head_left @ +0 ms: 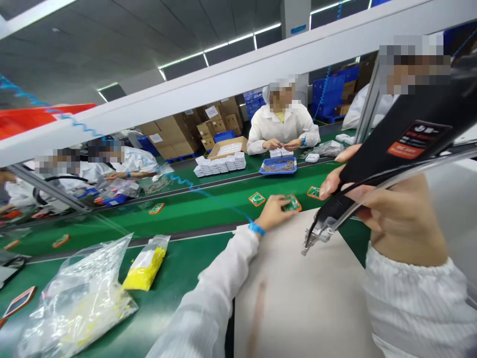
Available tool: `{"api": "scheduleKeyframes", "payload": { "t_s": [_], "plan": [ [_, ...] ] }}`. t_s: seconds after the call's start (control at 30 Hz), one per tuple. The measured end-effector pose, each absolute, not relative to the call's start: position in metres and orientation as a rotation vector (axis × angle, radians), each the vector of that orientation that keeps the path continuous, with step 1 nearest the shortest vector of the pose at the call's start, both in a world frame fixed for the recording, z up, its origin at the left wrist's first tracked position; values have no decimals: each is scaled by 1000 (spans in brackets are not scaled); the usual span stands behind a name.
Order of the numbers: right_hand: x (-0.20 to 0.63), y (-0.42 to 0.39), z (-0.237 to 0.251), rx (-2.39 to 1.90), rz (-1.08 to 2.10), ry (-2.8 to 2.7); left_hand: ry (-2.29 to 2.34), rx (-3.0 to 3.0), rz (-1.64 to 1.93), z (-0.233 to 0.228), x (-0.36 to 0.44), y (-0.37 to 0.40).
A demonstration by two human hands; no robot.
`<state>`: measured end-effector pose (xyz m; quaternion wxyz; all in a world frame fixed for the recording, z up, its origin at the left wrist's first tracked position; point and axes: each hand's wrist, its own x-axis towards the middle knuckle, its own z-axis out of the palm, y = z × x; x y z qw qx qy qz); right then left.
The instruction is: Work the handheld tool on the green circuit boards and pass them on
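Observation:
My right hand [406,214] is wrapped round a black electric screwdriver [395,134] with a red and black label. The metal tip points down and left over a pale cardboard sheet [298,288]. Stretched forward to the far edge of that sheet, my left hand [275,213] has its fingers on a green circuit board in an orange frame [293,202]. The fingers look closed on the board's left side, somewhat blurred. Two similar boards lie close by on the green belt: one board [257,199] to the left, another board [314,192] to the right.
A clear bag [85,298] and a bag of yellow parts [147,263] lie at left. Across the belt [208,204], a co-worker [283,124] sits behind a blue tray [278,166] and stacked white cases [219,165]. A white beam [208,84] crosses overhead.

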<state>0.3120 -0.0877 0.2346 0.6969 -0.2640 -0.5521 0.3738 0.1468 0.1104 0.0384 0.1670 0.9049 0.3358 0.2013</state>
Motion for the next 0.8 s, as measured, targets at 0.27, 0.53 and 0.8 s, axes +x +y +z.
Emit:
{"api": "scheduleKeyframes", "payload": {
  "t_s": [0.27,0.53,0.8],
  "plan": [
    [289,-61,221,-542,808,-1184,913,2678,506,-14,12,-34],
    [265,-53,207,-482,974,-1234,682,2715,443,6,10,-37],
    [256,-42,197,-400,1170,-1496,479,2669,493,8,19,-41]
  ]
}}
